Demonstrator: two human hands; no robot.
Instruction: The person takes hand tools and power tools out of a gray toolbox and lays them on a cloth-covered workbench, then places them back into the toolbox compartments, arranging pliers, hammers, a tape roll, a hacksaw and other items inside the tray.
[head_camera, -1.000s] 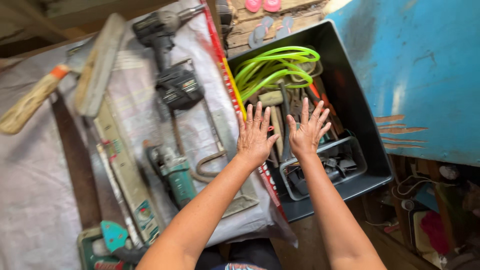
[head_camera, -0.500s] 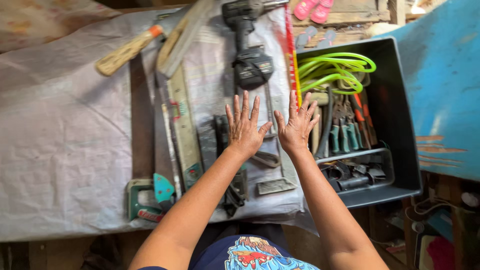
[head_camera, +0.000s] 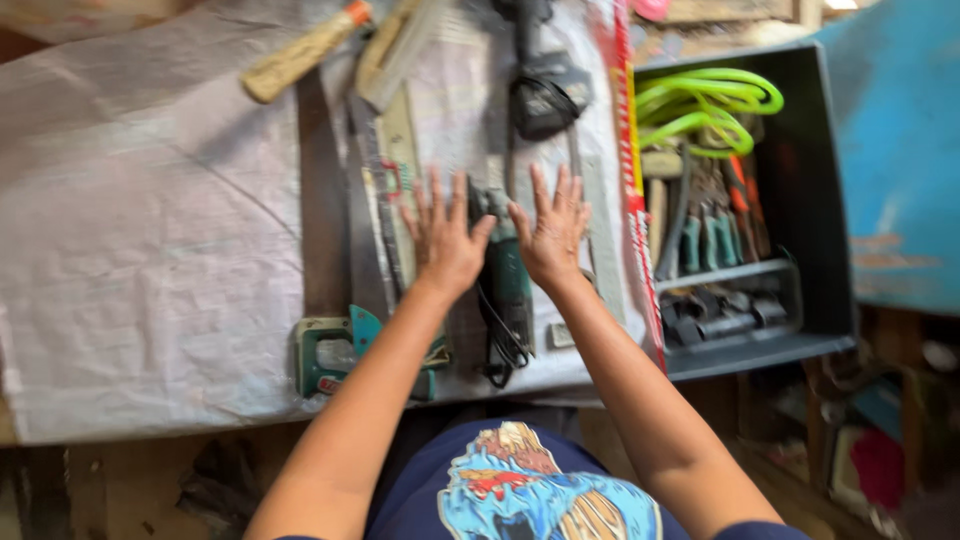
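We look down past a printed blue shirt (head_camera: 520, 490) and along both forearms to the hands. Left hand (head_camera: 445, 240) is spread flat, fingers wide, holding nothing; right hand (head_camera: 552, 232) is the same, palm down, fingers fanned, nothing in it. Between the two hands lies a green power tool (head_camera: 508, 275), its black cord (head_camera: 497, 350) looped on the near side of our wrists. The frame is blurred, so we cannot tell whether the palms touch the tool or hover just over it. Left of the left hand runs a long saw blade (head_camera: 365, 220), with a green stapler-like tool (head_camera: 325, 355) nearer us. All of it rests on a pale plastic sheet (head_camera: 150, 250). Beyond the fingertips sits a black cordless drill (head_camera: 545, 85), and farther left a wooden-handled tool (head_camera: 300, 55). Right of the right hand, past a red strip (head_camera: 632, 190), a dark bin (head_camera: 825, 200) holds pliers (head_camera: 710, 235) and, at its far end, a bright green hose (head_camera: 705, 105).
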